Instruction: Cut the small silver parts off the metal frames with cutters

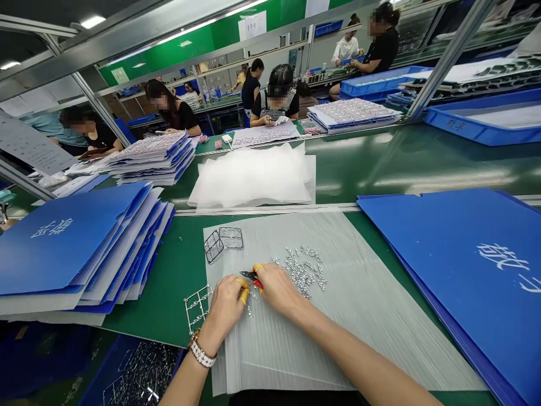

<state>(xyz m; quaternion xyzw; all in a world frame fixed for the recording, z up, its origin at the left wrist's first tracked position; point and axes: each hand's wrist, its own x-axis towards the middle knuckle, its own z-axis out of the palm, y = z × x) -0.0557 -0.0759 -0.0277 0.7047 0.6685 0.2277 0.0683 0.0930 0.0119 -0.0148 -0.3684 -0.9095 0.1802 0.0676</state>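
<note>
Silver frame [198, 303]: left hand [227, 301] apparently pinching, right hand [276, 288] gripping red-handled cutters [256, 282]; we're likely snipping, next needing alignment.

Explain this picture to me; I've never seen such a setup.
There is no robot here: a person works by hand, seen through one camera worn on that person's head, looking forward and down. The right hand holds small cutters with red handles. The left hand seems to hold a silvery frame. Beneath, a pale sheet lies on a green table, bearing scattered small silvery pieces and, near its far left corner, two dark frames. Stacks of blue sheets lie on either side.
</note>
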